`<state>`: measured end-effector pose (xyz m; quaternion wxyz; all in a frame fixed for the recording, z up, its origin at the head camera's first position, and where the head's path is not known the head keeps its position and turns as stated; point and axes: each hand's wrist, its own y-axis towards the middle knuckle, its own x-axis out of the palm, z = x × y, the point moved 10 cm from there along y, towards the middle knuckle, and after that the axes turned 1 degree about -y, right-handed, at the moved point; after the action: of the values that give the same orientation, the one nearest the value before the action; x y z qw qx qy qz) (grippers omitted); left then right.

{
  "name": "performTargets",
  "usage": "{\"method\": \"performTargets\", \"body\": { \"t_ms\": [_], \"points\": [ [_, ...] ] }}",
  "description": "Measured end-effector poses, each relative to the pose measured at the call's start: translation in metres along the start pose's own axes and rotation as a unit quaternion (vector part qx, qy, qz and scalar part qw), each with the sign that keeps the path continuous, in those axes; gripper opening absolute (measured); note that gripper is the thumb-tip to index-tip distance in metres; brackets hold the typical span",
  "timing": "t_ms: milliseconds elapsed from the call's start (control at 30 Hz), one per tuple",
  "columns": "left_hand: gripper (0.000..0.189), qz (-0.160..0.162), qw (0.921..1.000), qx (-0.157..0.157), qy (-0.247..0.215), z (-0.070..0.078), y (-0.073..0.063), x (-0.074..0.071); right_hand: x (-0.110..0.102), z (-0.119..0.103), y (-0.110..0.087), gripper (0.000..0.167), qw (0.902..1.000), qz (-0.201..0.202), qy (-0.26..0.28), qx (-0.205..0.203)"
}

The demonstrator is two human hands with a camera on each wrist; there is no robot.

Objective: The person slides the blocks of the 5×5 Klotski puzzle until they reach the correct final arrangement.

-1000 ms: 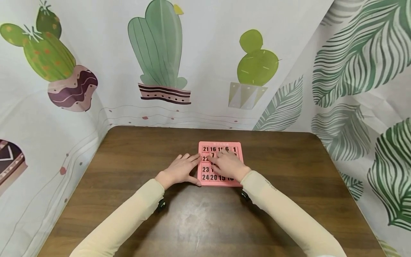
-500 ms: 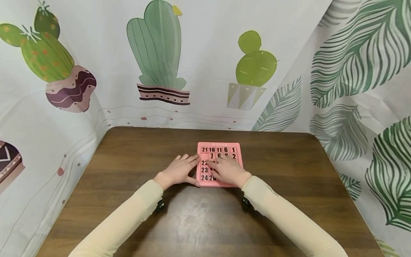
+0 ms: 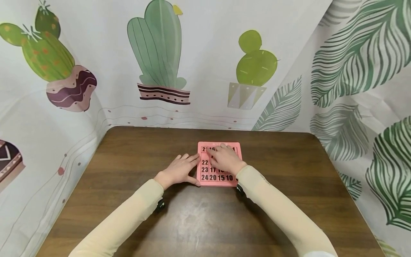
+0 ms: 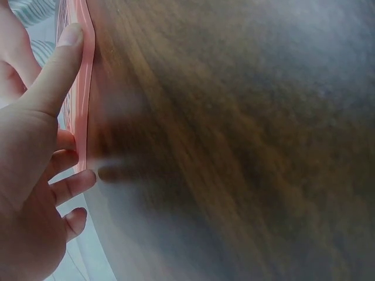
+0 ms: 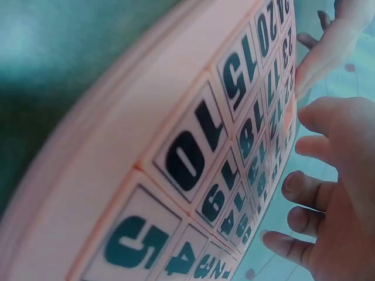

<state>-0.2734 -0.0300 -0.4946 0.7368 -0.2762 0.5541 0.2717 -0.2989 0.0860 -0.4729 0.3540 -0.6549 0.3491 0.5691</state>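
Head view: the puzzle (image 3: 217, 174), pink with black numbers, lies flat on the table (image 3: 196, 221), just right of the middle of the frame. Its bottom row begins 24, 20, 15, 10 at the left, and a bare pink slot sits between 21 and 22 in the leftmost column. The left hand (image 3: 178, 170) is at the puzzle's left side, thumb set apart at the lower left corner, the other fingers slightly spread and reaching the left edge. The right hand (image 3: 227, 159) is over the upper part, its fingers a little apart; the index tip is by the 21. Whether that tip touches a tile is too small to tell.

Left wrist view shows the left thumb stretched along the puzzle's rim at the upper left of the frame, the other fingers bent a little below it. Right wrist view has the 5 large at lower left and the right fingers separate, loosely bent, at the right.

Cream sleeves (image 3: 125, 214) run to the bottom of the head frame, with a dark device (image 3: 160, 204) under the left cuff. Behind the table hangs a white cloth (image 3: 212, 64) printed with cacti (image 3: 163, 43) and, at the right, leaves (image 3: 363, 57).
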Motion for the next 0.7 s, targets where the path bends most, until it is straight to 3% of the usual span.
{"method": "performTargets", "body": {
  "t_ms": [333, 700],
  "points": [
    [0.111, -0.004, 1.0000, -0.003, -0.003, 0.001, 0.000, 0.002, 0.010, 0.006, 0.002, 0.051, 0.9992, -0.034, 0.014, 0.019],
    [0.111, -0.003, 1.0000, -0.004, -0.002, -0.001, 0.000, 0.002, 0.017, 0.001, -0.007, 0.054, 0.9988, -0.047, 0.009, 0.011]
  ]
}}
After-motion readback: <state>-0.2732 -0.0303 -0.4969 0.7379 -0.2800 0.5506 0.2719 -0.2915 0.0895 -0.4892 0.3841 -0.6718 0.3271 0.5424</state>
